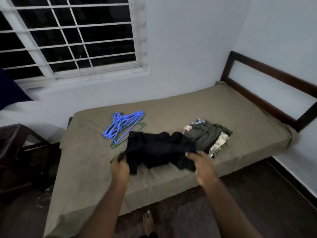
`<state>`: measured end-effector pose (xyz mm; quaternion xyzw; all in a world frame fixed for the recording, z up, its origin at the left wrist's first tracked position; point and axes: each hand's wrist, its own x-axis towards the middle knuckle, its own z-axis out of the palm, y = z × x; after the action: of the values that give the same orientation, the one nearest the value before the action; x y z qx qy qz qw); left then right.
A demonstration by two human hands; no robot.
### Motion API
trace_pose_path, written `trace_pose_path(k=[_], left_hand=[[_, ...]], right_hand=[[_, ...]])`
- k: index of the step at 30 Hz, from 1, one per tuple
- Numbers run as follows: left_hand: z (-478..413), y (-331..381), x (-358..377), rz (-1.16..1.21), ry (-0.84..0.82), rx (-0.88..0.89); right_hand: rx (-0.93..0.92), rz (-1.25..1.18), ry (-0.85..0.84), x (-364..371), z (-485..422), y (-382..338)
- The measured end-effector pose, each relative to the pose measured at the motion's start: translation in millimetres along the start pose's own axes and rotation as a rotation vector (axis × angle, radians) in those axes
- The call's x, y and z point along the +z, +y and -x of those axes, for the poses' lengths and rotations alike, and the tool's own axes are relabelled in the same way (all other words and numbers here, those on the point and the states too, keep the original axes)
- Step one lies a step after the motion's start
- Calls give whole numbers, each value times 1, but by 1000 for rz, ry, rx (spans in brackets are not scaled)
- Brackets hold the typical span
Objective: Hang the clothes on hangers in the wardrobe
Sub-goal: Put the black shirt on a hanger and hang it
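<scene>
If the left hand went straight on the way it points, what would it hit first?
The black garment that the left hand grips. Just beyond that cloth's edge it would probably meet the hangers, though depth is unclear.

The bed (pixel 173 107), olive-sheeted, carried it all: blue and green hangers (pixel 123 127) at ten o'clock, black garment (pixel 154 148) dead centre, clothes pile (pixel 207 134) at two o'clock.
</scene>
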<state>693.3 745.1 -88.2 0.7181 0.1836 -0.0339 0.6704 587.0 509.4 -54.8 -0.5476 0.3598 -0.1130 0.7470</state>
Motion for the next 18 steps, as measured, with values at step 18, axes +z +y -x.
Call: trace_pose_path(k=[18], left_hand=[[97,265,-80,759,-295,286]], right_hand=[[-717,-565,116,110,158,-150]])
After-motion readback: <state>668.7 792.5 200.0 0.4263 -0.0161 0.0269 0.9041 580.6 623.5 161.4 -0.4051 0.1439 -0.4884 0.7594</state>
